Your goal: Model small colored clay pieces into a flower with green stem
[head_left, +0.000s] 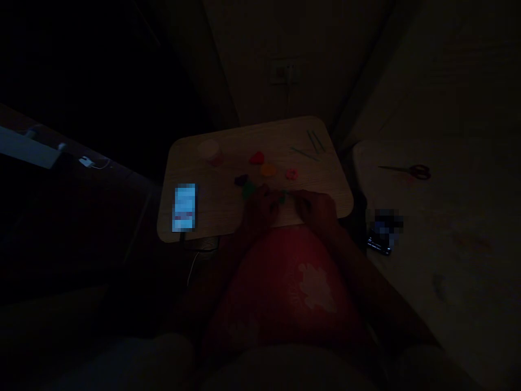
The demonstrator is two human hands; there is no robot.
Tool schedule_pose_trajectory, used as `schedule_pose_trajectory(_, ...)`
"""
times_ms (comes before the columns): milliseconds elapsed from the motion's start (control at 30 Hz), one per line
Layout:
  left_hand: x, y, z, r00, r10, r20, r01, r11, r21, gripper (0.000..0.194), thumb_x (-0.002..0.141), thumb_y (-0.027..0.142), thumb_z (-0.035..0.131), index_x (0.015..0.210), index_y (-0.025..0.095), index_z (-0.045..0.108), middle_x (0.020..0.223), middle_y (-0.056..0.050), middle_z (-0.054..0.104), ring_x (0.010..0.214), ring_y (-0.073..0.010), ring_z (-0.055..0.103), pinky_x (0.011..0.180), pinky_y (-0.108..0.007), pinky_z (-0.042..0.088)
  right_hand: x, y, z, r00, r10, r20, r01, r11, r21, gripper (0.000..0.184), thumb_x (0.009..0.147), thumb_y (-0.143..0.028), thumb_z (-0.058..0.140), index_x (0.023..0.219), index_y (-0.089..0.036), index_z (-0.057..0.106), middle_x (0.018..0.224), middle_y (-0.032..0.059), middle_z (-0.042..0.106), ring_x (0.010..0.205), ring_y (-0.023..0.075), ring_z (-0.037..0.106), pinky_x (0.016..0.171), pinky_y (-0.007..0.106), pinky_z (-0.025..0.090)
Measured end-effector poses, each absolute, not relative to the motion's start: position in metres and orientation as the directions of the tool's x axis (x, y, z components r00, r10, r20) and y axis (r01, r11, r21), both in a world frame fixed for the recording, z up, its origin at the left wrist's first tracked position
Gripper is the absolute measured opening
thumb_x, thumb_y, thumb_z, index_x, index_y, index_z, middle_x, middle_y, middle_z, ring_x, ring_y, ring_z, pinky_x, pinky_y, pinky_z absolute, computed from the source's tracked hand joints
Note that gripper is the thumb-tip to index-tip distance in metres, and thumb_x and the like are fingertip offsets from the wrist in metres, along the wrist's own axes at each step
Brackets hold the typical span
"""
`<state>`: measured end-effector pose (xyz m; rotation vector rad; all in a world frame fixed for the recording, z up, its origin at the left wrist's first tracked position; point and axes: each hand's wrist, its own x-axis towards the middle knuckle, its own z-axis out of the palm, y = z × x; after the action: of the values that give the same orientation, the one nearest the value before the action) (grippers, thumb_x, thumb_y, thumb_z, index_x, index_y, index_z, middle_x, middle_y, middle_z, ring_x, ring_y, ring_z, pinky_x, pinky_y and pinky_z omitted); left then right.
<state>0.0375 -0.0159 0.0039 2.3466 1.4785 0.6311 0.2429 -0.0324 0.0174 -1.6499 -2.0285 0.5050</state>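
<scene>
In dim light, my left hand [264,206] rests on the small wooden table [222,209], its fingers closed on a small green lump [282,197] that looks like modelling clay. My right hand [316,208] faces it from the right with its fingers pinched; a thin blue-green thing shows at their tips, too dark to name. Just left of my left hand lies a larger green lump [248,189] with a dark lump [241,180] against it. Beyond my hands are a red piece [257,158], an orange piece [268,170] and a pink flower-like ring [291,174].
A lit phone [184,208] lies at the table's left side. A pale tub [210,150] stands at the back left, and thin green sticks [304,153] lie at the back right. Scissors [417,171] and a dark device [382,233] rest on the pale surface to the right.
</scene>
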Motion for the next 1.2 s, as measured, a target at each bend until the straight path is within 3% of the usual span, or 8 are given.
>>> schedule_pose_trajectory(200,0.037,-0.015,0.003,0.378,0.903,0.204,0.769,-0.428,0.474,0.021,0.096,0.02,0.059,0.11,0.018,0.075,0.108,-0.01,0.062,0.099,-0.0244,0.063,0.092,-0.038,0.054,0.245,-0.033,0.011,-0.191,0.974,0.121,0.832,0.226,-0.506,0.036,0.1,-0.027,0.055,0.126,-0.027,0.08,0.122,0.0053,0.082,0.106,0.0259,0.079,0.088,0.032,0.057)
schedule_pose_trajectory(400,0.037,-0.014,0.0,0.367,0.901,0.231,0.741,-0.433,0.513,0.019,0.095,0.018,0.058,0.107,0.019,0.073,0.107,-0.01,0.062,0.097,-0.0246,0.063,0.091,-0.038,0.054,0.242,-0.03,0.014,-0.171,0.979,0.112,0.882,0.203,-0.426,0.035,0.099,-0.028,0.056,0.124,-0.028,0.08,0.112,0.0074,0.084,0.094,0.0292,0.08,0.077,0.035,0.054)
schedule_pose_trajectory(467,0.036,-0.014,-0.002,0.345,0.902,0.259,0.713,-0.431,0.552,0.017,0.093,0.017,0.059,0.107,0.019,0.069,0.108,-0.01,0.064,0.1,-0.0248,0.063,0.093,-0.039,0.053,0.243,-0.028,0.016,-0.177,0.978,0.109,0.864,0.208,-0.459,0.034,0.097,-0.028,0.057,0.121,-0.028,0.081,0.111,0.0078,0.084,0.092,0.0289,0.079,0.076,0.034,0.053)
schedule_pose_trajectory(633,0.032,-0.013,-0.007,0.203,0.934,0.294,0.649,-0.353,0.673,0.018,0.086,0.013,0.06,0.101,0.021,0.056,0.098,-0.005,0.064,0.09,-0.021,0.06,0.084,-0.035,0.051,0.255,-0.022,0.015,-0.072,0.981,0.18,0.71,0.177,-0.681,0.038,0.099,-0.036,0.053,0.12,-0.023,0.081,0.1,0.0081,0.085,0.078,0.025,0.076,0.068,0.032,0.05)
schedule_pose_trajectory(767,0.034,-0.013,-0.007,0.208,0.934,0.291,0.653,-0.354,0.67,0.02,0.089,0.018,0.062,0.108,0.02,0.056,0.106,-0.008,0.066,0.096,-0.0222,0.062,0.089,-0.036,0.052,0.263,-0.021,0.011,0.018,0.983,0.185,0.716,0.116,-0.688,0.041,0.098,-0.043,0.054,0.118,-0.021,0.081,0.083,0.0081,0.081,0.067,0.0245,0.07,0.061,0.032,0.044)
schedule_pose_trajectory(900,0.037,-0.015,-0.005,0.273,0.919,0.284,0.711,-0.392,0.584,0.028,0.096,0.027,0.062,0.122,0.017,0.062,0.12,-0.013,0.066,0.112,-0.0274,0.063,0.101,-0.041,0.051,0.265,-0.022,0.007,0.069,0.983,0.173,0.804,0.047,-0.593,0.038,0.098,-0.042,0.053,0.118,-0.023,0.079,0.089,0.01,0.081,0.074,0.0276,0.07,0.064,0.034,0.044)
schedule_pose_trajectory(1000,0.038,-0.017,-0.002,0.329,0.91,0.253,0.76,-0.414,0.501,0.029,0.099,0.031,0.062,0.124,0.018,0.068,0.118,-0.012,0.065,0.108,-0.028,0.064,0.1,-0.042,0.052,0.269,-0.02,0.004,0.12,0.966,0.23,0.86,0.014,-0.51,0.033,0.097,-0.039,0.055,0.112,-0.02,0.078,0.095,0.0133,0.079,0.084,0.0303,0.069,0.069,0.037,0.046)
schedule_pose_trajectory(1200,0.047,-0.01,-0.001,0.238,0.937,0.255,0.81,-0.337,0.48,0.027,0.097,0.039,0.069,0.114,0.019,0.073,0.114,-0.012,0.066,0.1,-0.0268,0.065,0.093,-0.041,0.054,0.279,-0.007,-0.002,-0.006,0.94,0.341,0.897,0.156,-0.414,0.023,0.092,-0.034,0.062,0.103,-0.018,0.074,0.106,0.0166,0.071,0.105,0.0353,0.062,0.091,0.046,0.05)
